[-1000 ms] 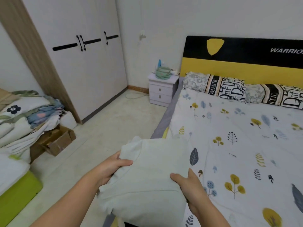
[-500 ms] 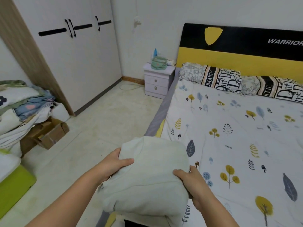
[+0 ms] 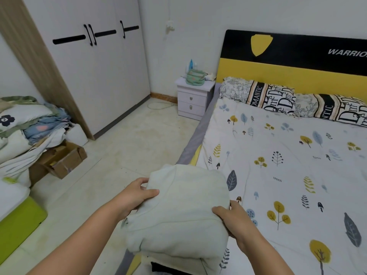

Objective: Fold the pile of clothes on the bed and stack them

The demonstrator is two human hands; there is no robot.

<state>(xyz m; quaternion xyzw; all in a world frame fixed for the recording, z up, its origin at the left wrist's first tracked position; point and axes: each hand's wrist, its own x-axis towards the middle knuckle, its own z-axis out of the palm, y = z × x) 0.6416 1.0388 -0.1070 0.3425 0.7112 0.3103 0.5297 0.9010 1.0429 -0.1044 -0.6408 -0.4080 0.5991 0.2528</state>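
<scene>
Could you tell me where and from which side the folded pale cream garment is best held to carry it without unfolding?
Probably by its two opposite side edges, from left and right, as the left hand and right hand do now. The folded pale cream garment is a thick, soft bundle; thumbs on top, fingers beneath keep its layers together.

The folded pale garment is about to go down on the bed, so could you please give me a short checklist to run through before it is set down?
1. Left hand grips the pale garment at its left edge: ok.
2. Right hand grips its right edge: ok.
3. Garment is folded into a compact bundle, no loose sleeve hanging: ok.
4. Bare patch of bed cover lies just to the right: ok.
5. Dark item under the bundle, part of a stack or not: cannot tell.
</scene>
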